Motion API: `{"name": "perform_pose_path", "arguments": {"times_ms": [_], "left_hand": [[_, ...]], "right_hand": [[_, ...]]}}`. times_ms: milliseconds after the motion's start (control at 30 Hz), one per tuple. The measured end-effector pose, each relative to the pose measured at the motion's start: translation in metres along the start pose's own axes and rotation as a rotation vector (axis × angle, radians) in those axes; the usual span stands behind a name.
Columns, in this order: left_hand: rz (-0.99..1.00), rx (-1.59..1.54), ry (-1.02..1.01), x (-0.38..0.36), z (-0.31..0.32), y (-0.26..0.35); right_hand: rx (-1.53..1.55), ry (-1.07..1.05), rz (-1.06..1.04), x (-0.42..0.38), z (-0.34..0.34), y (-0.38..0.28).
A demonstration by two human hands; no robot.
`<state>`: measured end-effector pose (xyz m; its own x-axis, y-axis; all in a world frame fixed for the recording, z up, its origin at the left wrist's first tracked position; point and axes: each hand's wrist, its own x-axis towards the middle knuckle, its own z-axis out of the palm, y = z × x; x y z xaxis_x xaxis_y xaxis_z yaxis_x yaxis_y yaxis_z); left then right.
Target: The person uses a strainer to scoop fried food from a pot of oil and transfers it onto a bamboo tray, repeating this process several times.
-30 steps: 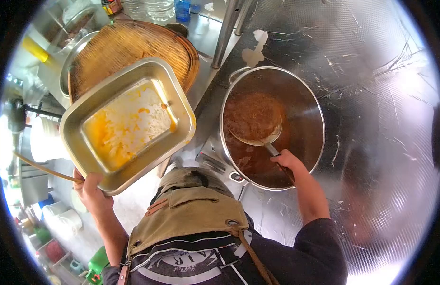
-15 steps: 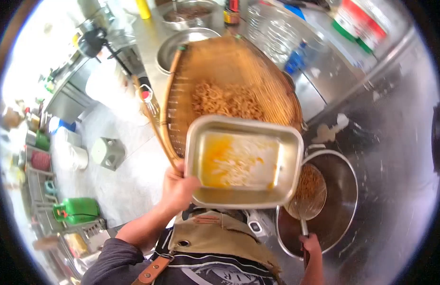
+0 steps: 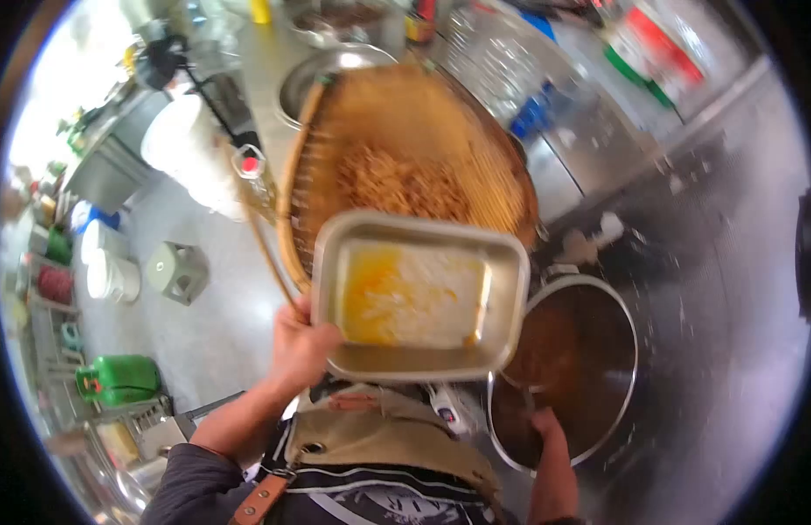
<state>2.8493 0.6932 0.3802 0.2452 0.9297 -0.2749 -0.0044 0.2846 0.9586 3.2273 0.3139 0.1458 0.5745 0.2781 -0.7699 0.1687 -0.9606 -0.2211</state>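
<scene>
My left hand (image 3: 302, 352) is closed on the left rim of a rectangular metal tray (image 3: 420, 363), whose bottom is smeared with orange-yellow oil. A long wooden stick (image 3: 267, 247), possibly chopsticks, rises from the same hand. Lower right, my right hand (image 3: 545, 423) grips the handle of a mesh strainer (image 3: 529, 401), with its bowl down inside a big metal pot (image 3: 635, 352). Brown liquid blurs the strainer's outline and whatever it holds. Behind the tray, a woven bamboo basket (image 3: 497, 166) carries a heap of brown fried-looking pieces (image 3: 401, 185).
Metal bowls (image 3: 292, 92) stand behind the basket on the steel counter. Plastic bottles (image 3: 493, 52) and a red, white and green tub (image 3: 655, 54) are at the back right. On the floor to the left are a stool (image 3: 178, 273) and a green gas cylinder (image 3: 121, 380).
My right hand has lowered the strainer, which held brown pieces, deeper into the pot. The left hand still holds the tray, and the whole view has shifted slightly.
</scene>
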Motion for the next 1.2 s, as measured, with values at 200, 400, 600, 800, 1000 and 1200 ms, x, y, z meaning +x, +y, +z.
{"name": "perform_pose_path", "arguments": {"times_ms": [200,400,600,800,1000,1200], "left_hand": [[0.095,-0.138,-0.035,0.017,-0.021,-0.036],[0.080,-0.092,-0.093,0.028,-0.028,-0.033],[0.103,-0.092,-0.101,0.027,-0.027,-0.031],[0.097,-0.111,-0.100,0.026,-0.029,-0.032],[0.075,-0.131,-0.041,0.018,-0.021,-0.026],[0.090,-0.191,-0.033,0.004,-0.005,-0.012]], "right_hand": [[0.308,0.040,0.120,-0.078,-0.015,0.011],[0.348,0.049,0.062,-0.111,-0.007,0.017],[0.361,0.078,0.041,-0.110,-0.001,0.027],[0.318,0.064,0.037,-0.111,-0.005,0.020],[0.285,0.018,0.076,-0.086,-0.011,0.015],[0.168,-0.022,0.113,-0.056,-0.010,0.001]]}}
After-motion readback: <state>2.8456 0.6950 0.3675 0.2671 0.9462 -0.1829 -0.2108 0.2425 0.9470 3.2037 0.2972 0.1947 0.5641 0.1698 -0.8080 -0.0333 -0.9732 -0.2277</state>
